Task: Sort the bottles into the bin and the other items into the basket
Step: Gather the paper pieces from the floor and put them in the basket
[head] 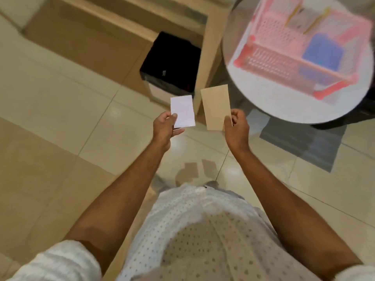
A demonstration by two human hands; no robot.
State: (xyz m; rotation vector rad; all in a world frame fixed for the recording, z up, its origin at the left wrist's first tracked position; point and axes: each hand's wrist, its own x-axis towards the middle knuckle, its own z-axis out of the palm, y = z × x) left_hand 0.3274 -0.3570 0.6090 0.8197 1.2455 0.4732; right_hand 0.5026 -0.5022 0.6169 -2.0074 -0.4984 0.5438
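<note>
Hands pinch cards: left white card, right brown card.

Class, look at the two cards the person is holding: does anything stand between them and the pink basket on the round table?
Nothing visible does. The white card in the left hand and the brown card in the right hand are held in open air, below-left of the open-topped pink basket.
</note>
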